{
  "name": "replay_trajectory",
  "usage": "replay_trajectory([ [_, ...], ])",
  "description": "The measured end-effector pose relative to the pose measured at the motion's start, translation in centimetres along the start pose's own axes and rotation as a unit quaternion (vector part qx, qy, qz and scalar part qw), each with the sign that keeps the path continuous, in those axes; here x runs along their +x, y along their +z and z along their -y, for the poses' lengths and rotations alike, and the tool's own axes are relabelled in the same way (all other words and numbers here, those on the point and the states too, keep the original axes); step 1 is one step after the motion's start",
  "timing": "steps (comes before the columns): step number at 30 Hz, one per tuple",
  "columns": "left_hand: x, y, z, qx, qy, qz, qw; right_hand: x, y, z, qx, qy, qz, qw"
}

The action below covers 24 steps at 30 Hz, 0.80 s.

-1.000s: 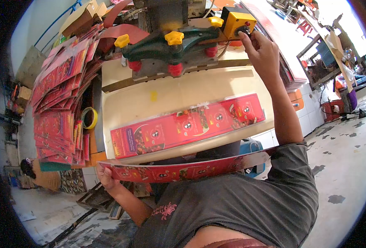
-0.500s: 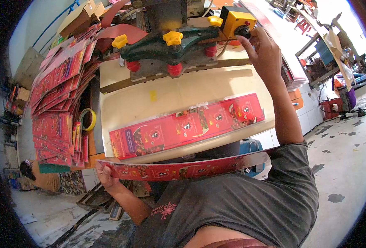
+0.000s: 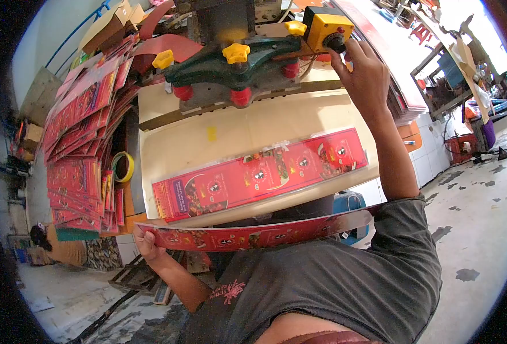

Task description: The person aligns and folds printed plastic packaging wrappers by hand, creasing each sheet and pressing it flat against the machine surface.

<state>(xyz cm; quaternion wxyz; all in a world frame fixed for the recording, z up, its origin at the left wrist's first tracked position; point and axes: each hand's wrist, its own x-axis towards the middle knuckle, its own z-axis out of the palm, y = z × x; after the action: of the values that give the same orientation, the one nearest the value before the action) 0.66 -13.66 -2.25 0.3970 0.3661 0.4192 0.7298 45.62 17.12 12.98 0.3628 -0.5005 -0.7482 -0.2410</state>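
Note:
My left hand (image 3: 146, 242) grips the left end of a long red printed strip (image 3: 253, 237), which bends across in front of my shirt. My right hand (image 3: 363, 71) is raised at the yellow control box (image 3: 329, 31), its thumb and fingers closed on the black dial (image 3: 335, 43). On the cream board (image 3: 179, 137) lies a second red printed strip (image 3: 239, 182), slightly slanted. Behind it stands a dark green press head (image 3: 233, 66) with yellow star knobs and red round fittings below.
Heaped red printed strips (image 3: 79, 126) fill the left side, next to a yellow tape roll (image 3: 123, 167). Flat red sheets (image 3: 399, 97) are stacked at the right. Another person (image 3: 64, 243) is at the far left. A blue object (image 3: 351, 209) is under the board.
My right hand has shifted slightly on the dial, its fingers now bunched around it. My left hand and both strips have stayed nearly still.

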Motion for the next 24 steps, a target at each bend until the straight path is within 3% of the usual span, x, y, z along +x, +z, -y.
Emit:
replay_trajectory([
  [9, 0.16, -0.71, 0.06, -0.018, -0.026, 0.048, 0.998, -0.08, 0.06, -0.20, -0.018, -0.022, 0.038, 0.999],
  [11, 0.32, -0.62, 0.05, -0.033, -0.028, 0.068, 0.997, -0.12, 0.49, -0.43, 0.040, 0.019, 0.011, 0.999],
  [18, 0.42, -0.23, -0.25, -0.013, -0.024, 0.078, 0.997, 0.27, -0.02, -0.28, 0.042, 0.051, 0.040, 0.997],
  [24, 0.02, -0.36, -0.02, -0.017, -0.022, 0.045, 0.999, 0.11, 0.29, -0.25, 0.025, 0.018, 0.010, 0.999],
])
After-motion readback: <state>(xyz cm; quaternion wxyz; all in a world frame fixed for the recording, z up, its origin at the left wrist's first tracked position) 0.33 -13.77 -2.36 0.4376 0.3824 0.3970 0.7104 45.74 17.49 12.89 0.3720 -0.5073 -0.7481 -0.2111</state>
